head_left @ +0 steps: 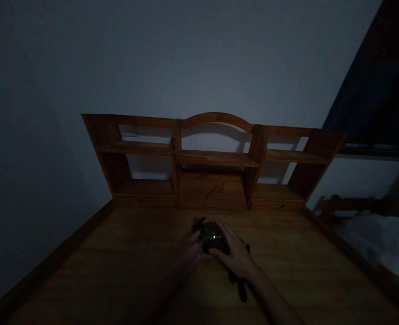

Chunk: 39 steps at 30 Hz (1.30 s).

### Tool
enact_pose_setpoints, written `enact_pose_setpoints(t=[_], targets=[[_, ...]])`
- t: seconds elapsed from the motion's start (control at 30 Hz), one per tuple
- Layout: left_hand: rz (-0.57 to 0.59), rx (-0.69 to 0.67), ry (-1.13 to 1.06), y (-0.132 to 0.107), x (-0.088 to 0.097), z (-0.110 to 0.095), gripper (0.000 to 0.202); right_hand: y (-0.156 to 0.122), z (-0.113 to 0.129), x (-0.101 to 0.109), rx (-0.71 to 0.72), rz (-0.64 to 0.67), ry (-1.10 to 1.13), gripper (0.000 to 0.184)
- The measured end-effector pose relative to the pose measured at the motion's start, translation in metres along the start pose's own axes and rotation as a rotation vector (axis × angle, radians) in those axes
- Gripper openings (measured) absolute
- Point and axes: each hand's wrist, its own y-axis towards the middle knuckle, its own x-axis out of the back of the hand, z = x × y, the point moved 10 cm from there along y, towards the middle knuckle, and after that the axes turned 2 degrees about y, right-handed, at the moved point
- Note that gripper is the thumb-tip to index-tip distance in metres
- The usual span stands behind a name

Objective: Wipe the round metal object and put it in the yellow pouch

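Observation:
Near the middle of the wooden desk, both my hands are on a dark, glossy rounded object (212, 235) with small bright reflections on its curved surface. Black parts with touches of yellow stick out beside it, but the dim light hides what kind of thing it is. My left hand (195, 247) grips its left side with bent fingers. Curved over its right side is my right hand (235, 253), thumb in front and fingers behind. A black strap-like piece (241, 291) extends below my right hand, towards me.
The wooden desk top (124, 253) spreads around my hands. Along its back stands a wooden shelf unit (216, 158) against a pale wall (185, 58). To the right are a dark window or curtain (378, 90) and a whitish crumpled covering (382, 243) beside a wooden frame.

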Motion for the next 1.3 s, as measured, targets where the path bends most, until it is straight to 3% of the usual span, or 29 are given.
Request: enact_pose_setpoints(t=[0.17, 0.3, 0.5, 0.77, 0.9, 1.17, 1.3], targets=[[-0.069, -0.223, 0.229, 0.012, 0.018, -0.019, 0.050, 0.000, 0.008, -0.006, 0.032, 0.016, 0.015, 0.083], [-0.166, -0.326, 0.386, 0.011, 0.026, -0.034, 0.039, 0.000, 0.004, -0.009, 0.044, 0.015, -0.010, 0.089], [-0.357, -0.315, 0.649, -0.001, 0.033, -0.048, 0.030, -0.002, -0.007, -0.015, 0.050, -0.005, -0.048, 0.095], [-0.445, -0.278, 0.925, -0.013, 0.028, -0.056, 0.034, -0.003, -0.012, -0.017, 0.068, -0.008, -0.073, 0.093], [-0.393, -0.281, 0.916, -0.008, 0.023, -0.053, 0.037, 0.000, -0.010, -0.012, 0.115, -0.064, -0.102, 0.086], [-0.092, -0.252, 0.581, 0.005, 0.000, -0.040, 0.041, 0.000, 0.004, -0.005, 0.086, -0.051, -0.201, 0.086], [-0.160, -0.275, 0.611, 0.000, 0.003, -0.047, 0.038, 0.002, 0.003, -0.007, 0.065, -0.021, -0.118, 0.085]])
